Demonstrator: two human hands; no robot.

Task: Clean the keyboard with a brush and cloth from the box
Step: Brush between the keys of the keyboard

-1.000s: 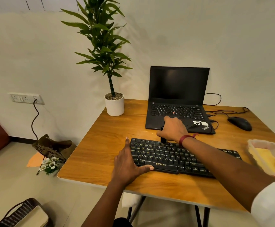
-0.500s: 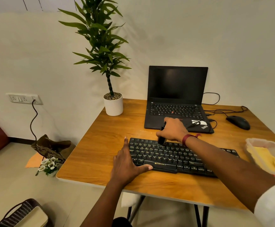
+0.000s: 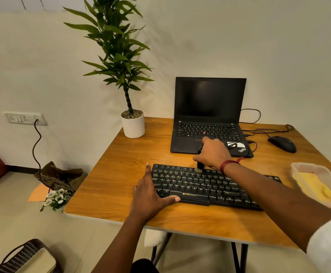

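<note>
**Brush on the far row, keyboard lying left to right**

Your right hand (image 3: 213,152) is curled round the black brush (image 3: 200,165), whose bristles touch the far row of the keyboard (image 3: 210,186), left of its middle. Your left hand (image 3: 151,195) lies flat with fingers straight, the thumb along the near edge and the fingers against the left end, bracing the keyboard on the worktop (image 3: 121,170). The keyboard's long axis runs left to right, and most of it lies right of the brush. I judge the sweep should follow that line. The box (image 3: 298,166) with the yellow cloth (image 3: 316,186) sits near right, closer to your right hand.
</note>
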